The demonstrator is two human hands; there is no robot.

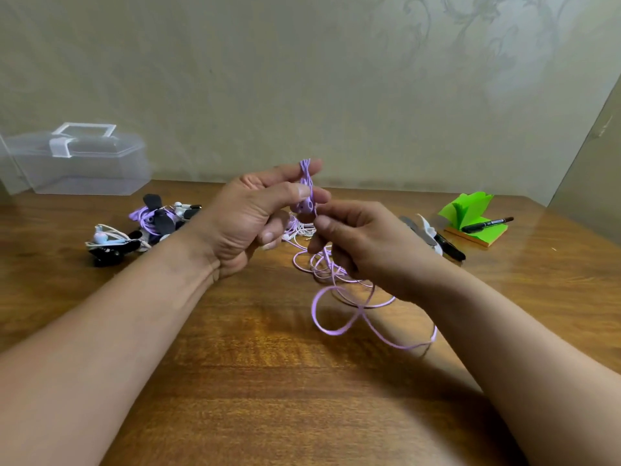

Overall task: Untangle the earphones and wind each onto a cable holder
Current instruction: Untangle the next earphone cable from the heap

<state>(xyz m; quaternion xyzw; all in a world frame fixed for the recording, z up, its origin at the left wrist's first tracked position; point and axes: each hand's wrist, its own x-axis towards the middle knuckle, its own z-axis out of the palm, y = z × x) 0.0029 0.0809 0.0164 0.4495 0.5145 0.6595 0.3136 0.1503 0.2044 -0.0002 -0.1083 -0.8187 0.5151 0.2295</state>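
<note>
Now your left hand pinches the thin lilac earphone cable, wound in turns over forefinger and thumb. Your right hand pinches this one cable just below. Its loose loops lie on the brown wooden table. Two black marker pens lie at the right.

A single wide camera rides on the person's head, looking forward and down, close over the surface, facing the wall beyond.
</note>
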